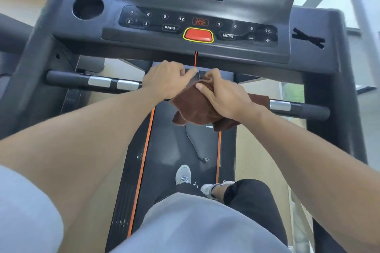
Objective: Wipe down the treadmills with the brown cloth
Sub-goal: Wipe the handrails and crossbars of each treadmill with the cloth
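Together, both hands (197,88) clutch the brown cloth (193,109).

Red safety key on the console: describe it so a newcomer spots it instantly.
Start at the dark treadmill console and its row of numbered buttons. Centred along its lower edge, between PROG and MODE, sits the safety key. It is the only raised red block, outlined in yellow, with a thin red cord hanging below.

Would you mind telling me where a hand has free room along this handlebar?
The handlebar is bare left of the left hand, and right of the brown cloth too. The middle is crowded: both hands, right hand gripping the cloth.
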Available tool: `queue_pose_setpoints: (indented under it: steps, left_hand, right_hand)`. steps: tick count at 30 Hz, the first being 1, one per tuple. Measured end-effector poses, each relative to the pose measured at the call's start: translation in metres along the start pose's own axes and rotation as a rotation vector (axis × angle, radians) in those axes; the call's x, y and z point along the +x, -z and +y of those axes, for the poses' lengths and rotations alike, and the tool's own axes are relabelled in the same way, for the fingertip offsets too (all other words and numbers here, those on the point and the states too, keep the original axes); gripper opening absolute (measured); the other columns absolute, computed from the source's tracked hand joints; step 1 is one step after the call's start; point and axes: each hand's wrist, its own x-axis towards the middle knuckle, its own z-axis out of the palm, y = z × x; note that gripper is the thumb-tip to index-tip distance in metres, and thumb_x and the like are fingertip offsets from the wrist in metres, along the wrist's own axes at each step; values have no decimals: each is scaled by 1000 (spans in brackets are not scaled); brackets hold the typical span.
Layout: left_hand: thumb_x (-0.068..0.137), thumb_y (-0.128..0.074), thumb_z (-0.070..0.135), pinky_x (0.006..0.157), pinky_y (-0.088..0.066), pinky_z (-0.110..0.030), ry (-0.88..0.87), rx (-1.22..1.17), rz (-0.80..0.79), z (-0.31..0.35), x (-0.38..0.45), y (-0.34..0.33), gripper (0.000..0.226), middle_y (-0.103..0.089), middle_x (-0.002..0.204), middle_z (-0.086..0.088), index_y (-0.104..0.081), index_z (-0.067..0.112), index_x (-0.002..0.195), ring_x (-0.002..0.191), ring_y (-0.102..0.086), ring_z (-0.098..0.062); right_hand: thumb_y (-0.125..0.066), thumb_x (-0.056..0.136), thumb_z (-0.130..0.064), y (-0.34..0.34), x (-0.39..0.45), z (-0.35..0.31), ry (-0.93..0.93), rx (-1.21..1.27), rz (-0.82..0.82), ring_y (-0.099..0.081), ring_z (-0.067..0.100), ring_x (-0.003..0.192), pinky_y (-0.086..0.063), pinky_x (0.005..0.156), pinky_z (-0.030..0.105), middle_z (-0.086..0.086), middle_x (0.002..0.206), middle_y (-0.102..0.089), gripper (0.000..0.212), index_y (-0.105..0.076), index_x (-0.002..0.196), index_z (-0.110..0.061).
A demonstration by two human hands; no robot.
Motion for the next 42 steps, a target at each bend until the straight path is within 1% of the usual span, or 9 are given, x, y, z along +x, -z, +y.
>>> queue_pose_setpoints:
  steps: [5, 10, 15, 23, 28, 34, 37, 40, 42]
  left_hand:
    - [81, -46, 87, 92, -54, -47, -38, 0, -216, -2, 5, 5, 60, -69, 102, 2, -69, 31, 82, 99, -63, -29]
    - [86, -45, 81, 90, -52, -43, -26, -2, -235, -2, 7, 6, 61, -68, 104, 2, -69, 26, 77, 99, -62, -30]
    - [94, -47, 49, 76, -52, -40, 33, 31, -112, 1, 4, 3, 43, -64, 85, -6, -62, 19, 68, 85, -61, -40]
    - [106, -38, 43, 64, -42, -37, -70, 86, 188, 7, -7, 1, 50, -49, 57, -2, -47, 20, 63, 60, -46, -30]
    - [107, -35, 35, 58, -35, -35, -99, 97, 268, 6, -13, -3, 46, -48, 57, -2, -47, 19, 65, 56, -46, -31]
    - [106, -36, 34, 57, -32, -36, -95, 63, 313, 5, -15, -3, 42, -50, 59, -4, -48, 19, 69, 56, -48, -33]
    - [106, -38, 34, 59, -32, -36, -159, 94, 331, 8, -16, -3, 35, -57, 67, -4, -57, 15, 83, 63, -53, -31]
    - [103, -47, 31, 68, -40, -40, -336, 103, 370, 8, -17, -3, 25, -65, 85, -5, -64, 12, 100, 81, -58, -31]
    - [102, -49, 30, 76, -37, -43, -497, 189, 375, 7, -13, -3, 24, -63, 89, -7, -64, 11, 101, 84, -54, -33]
  right_hand:
    - [-43, 100, -65, 20, -31, 51, -50, -73, -56, -65, 40, 99, -41, 78, 42, 12, 107, -72, 48, -47, 118, -20]
    - [-72, 79, -68, 45, -47, 83, -56, -250, -234, -62, 27, 107, -43, 92, 41, -5, 115, -65, 62, -49, 125, -33]
    - [-60, 83, -73, 16, -35, 62, 62, -348, -35, -69, 31, 97, -49, 82, 39, -2, 109, -70, 58, -56, 118, -28]
    - [-56, 100, -51, -19, -19, 29, 277, -258, 196, -70, 27, 93, -51, 76, 37, -2, 107, -73, 41, -62, 131, -25]
    - [-52, 102, -51, -29, -10, -4, 72, -155, 349, -67, 31, 73, -45, 69, 38, 0, 78, -71, 34, -63, 85, -23]
    - [-33, 106, -59, -15, 15, -28, -176, -61, 64, -67, 35, 104, -37, 76, 38, 8, 109, -73, 47, -69, 111, -29]
    - [-26, 97, -78, -7, 14, -18, -104, -108, -43, -66, 36, 107, -38, 77, 40, 7, 112, -72, 66, -67, 115, -30]
    - [-36, 77, -96, 2, 0, 4, 23, -233, -103, -68, 33, 97, -38, 72, 39, 4, 103, -72, 81, -58, 112, -26]
    - [-54, 70, -93, 10, -8, 24, 70, -328, -142, -68, 32, 92, -40, 70, 38, 2, 99, -71, 78, -53, 110, -26]
